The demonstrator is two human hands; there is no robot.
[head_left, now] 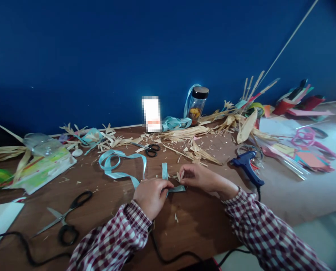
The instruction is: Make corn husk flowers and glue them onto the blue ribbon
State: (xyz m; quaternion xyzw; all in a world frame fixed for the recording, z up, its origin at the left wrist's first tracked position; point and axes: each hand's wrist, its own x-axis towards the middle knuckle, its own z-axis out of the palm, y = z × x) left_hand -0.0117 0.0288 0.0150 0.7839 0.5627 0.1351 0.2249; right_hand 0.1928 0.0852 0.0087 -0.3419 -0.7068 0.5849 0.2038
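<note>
My left hand is closed with thumb and finger pinched on a light blue ribbon, whose short ends stick out to the right and upward. A longer looped length of blue ribbon lies on the table just behind this hand. To its right, my right hand pinches a small pale piece of dried husk close to the ribbon ends. Part of that piece is hidden by the fingers.
Open black-handled scissors lie at left; smaller scissors lie farther back. A blue glue gun sits at right. Dried husks, a lidded jar and a bright blurred-out block line the wall. A black cable crosses the front.
</note>
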